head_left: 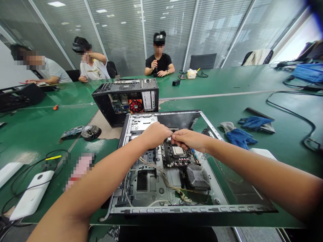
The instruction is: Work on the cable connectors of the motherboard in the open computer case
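Note:
An open computer case lies flat in front of me. My left hand is closed above the case, its fingertips meeting those of my right hand. Both hands pinch at one spot over the upper edge of the motherboard; whatever is between the fingers is too small or hidden. A bare processor sits in its socket just below my right hand. Nearer to me, a finned heatsink rests in the case, beside a bundle of beige cables.
Behind the case stands a second computer tower with a red fan. Blue work gloves lie to the right. On the left are a loose circuit board, a round fan part and a white power bank. Several people sit across the green table.

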A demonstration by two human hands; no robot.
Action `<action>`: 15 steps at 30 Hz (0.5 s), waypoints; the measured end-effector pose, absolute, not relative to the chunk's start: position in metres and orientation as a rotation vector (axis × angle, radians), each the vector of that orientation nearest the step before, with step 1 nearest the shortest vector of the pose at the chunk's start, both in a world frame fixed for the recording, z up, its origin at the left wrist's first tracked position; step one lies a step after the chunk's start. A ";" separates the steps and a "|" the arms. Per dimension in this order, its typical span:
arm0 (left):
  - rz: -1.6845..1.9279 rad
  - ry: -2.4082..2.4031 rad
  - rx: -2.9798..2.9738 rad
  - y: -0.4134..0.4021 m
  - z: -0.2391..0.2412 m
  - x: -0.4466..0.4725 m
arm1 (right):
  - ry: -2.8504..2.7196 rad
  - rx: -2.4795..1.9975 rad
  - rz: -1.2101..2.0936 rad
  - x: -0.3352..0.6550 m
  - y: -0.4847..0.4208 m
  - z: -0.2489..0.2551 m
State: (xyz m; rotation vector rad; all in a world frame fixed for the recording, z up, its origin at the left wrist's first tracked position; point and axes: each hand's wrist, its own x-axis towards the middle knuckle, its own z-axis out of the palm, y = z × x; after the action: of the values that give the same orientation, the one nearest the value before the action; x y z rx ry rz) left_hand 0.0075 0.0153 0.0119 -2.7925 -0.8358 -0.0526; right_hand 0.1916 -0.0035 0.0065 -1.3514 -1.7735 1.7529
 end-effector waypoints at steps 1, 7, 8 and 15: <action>-0.049 -0.846 -2.793 0.016 0.013 0.007 | -1.768 -1.335 1.761 0.192 -0.003 0.005; -0.112 -0.919 -2.795 0.018 0.020 0.004 | -1.690 -1.200 1.765 0.190 -0.003 -0.001; -0.130 -0.921 -2.796 0.018 0.022 0.003 | -1.677 -1.168 1.763 0.189 -0.003 -0.002; -0.163 -1.000 -2.790 0.013 0.033 0.003 | -1.639 -1.045 1.771 0.191 0.000 -0.002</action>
State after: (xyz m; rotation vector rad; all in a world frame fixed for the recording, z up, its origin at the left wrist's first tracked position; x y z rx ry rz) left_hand 0.0031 0.0128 0.0333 -2.7900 -0.9997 -0.1627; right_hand 0.1905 0.0000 -0.0019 -1.0450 -1.6387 1.7708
